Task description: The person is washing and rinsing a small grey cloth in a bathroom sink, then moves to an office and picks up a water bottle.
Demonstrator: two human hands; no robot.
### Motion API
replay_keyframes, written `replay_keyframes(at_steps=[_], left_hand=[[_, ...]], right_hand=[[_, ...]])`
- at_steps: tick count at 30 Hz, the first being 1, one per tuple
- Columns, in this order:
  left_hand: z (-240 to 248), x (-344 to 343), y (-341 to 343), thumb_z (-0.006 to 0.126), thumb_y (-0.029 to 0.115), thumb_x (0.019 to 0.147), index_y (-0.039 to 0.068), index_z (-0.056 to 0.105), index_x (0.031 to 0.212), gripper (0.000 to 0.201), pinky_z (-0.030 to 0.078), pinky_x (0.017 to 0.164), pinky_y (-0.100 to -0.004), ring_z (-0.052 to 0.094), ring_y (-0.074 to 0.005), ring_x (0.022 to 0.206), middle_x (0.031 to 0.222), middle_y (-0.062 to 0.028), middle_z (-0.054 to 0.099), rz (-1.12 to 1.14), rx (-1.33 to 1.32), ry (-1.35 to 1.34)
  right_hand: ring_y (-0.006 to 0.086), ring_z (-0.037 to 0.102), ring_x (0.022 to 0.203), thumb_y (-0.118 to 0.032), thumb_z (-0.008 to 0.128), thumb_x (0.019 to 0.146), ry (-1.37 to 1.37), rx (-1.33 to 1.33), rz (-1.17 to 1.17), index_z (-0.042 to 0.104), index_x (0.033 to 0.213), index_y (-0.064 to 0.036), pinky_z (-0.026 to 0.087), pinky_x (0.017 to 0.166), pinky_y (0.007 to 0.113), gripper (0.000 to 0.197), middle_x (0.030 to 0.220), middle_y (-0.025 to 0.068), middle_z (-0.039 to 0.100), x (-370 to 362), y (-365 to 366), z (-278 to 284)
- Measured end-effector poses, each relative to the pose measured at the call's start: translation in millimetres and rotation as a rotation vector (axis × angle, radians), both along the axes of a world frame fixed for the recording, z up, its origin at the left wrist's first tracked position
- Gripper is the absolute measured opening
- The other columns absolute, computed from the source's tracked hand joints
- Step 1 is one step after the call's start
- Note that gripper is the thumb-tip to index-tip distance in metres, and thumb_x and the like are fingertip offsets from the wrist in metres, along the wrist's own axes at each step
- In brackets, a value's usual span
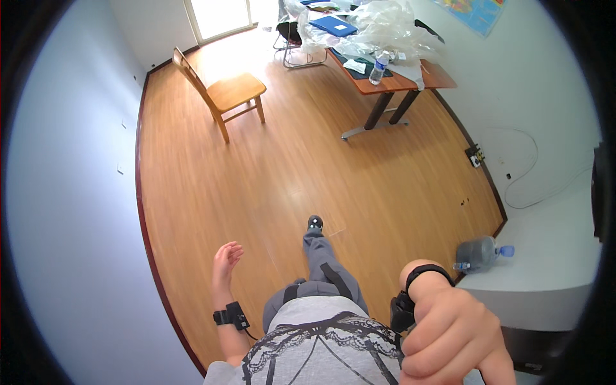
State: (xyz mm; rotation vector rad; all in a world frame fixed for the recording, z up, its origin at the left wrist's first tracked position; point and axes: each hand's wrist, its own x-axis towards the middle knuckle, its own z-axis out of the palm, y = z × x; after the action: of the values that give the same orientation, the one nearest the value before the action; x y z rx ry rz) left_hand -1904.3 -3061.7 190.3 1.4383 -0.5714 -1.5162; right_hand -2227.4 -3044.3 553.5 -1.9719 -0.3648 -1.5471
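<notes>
My left hand [228, 260] hangs over the floor at my left side, its fingers loosely bent and nothing in them. A black strapped device [232, 316] with a cable sits on that forearm. Close to the camera at the lower right, my right hand [452, 333] is raised with its fingers curled closed. Whatever lies inside those fingers, if anything, is hidden. A black band [428, 272] circles the right wrist, and a dark device [402, 312] shows beside it.
Ahead on the wood floor [256, 186] stand a wooden chair [234, 92] and, farther right, a desk [401, 82] with plastic sheeting [391, 29], a blue folder [333, 26] and a water bottle [379, 68]. A large water jug [478, 255] is by the right wall; a pale wall [77, 192] runs left.
</notes>
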Motion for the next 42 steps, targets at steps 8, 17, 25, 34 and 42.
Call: replay_keyframes(at_steps=[8,17,25,34,42], left_hand=[[5.6,-23.3,-140.3,0.038,0.017,0.085,0.003,0.052,0.101,0.025,0.045,0.07,-0.0257,0.058,-0.0165,0.08,0.091,-0.0098,0.059,0.195,0.042,0.03],[0.0,-58.0,-296.5,0.042,0.02,0.085,0.002,0.052,0.102,0.026,0.046,0.07,-0.0275,0.057,-0.0185,0.085,0.096,-0.0115,0.057,0.051,0.067,0.04],[-37.5,-38.6,-468.4,0.04,0.02,0.086,0.005,0.055,0.095,0.022,0.043,0.056,-0.0214,0.059,-0.014,0.065,0.071,-0.0056,0.06,-0.146,0.072,-0.059],[18.0,-56.0,-717.5,0.04,0.017,0.086,0.005,0.053,0.099,0.021,0.044,0.071,-0.024,0.058,-0.0139,0.078,0.084,-0.0067,0.061,-0.247,0.03,-0.237],[48.8,-145.8,-843.9,0.043,0.014,0.085,0.001,0.053,0.097,0.02,0.043,0.075,-0.0252,0.056,-0.0151,0.081,0.087,-0.0081,0.059,-0.421,-0.035,-0.096]], right_hand=[[0.008,0.036,0.037,-0.008,0.042,0.087,-0.155,-0.087,0.0,0.044,0.114,-0.0256,0.028,0.035,0.019,0.033,0.05,0.0043,0.048,-43.0,-170.5,9.2],[0.0165,0.05,0.05,-0.012,0.052,0.08,0.133,0.072,0.167,0.056,0.093,-0.011,0.037,0.041,0.022,0.014,0.063,0.0084,0.059,-92.6,-359.7,-30.0],[0.0238,0.057,0.083,-0.027,0.052,0.08,1.122,0.922,-0.591,0.056,0.099,0.0005,0.044,0.071,0.031,0.033,0.089,0.0132,0.059,-131.2,-574.4,-288.5],[0.0303,0.041,0.11,-0.021,0.056,0.073,0.917,1.009,-1.364,0.047,0.111,0.0008,0.034,0.092,0.034,0.045,0.118,0.0184,0.044,-197.0,-760.1,-428.4],[0.038,0.024,0.119,-0.032,0.061,0.07,1.243,0.7,-1.719,0.031,0.125,-0.005,0.024,0.096,0.044,0.068,0.131,0.0214,0.023,-247.1,-905.7,-457.4]])
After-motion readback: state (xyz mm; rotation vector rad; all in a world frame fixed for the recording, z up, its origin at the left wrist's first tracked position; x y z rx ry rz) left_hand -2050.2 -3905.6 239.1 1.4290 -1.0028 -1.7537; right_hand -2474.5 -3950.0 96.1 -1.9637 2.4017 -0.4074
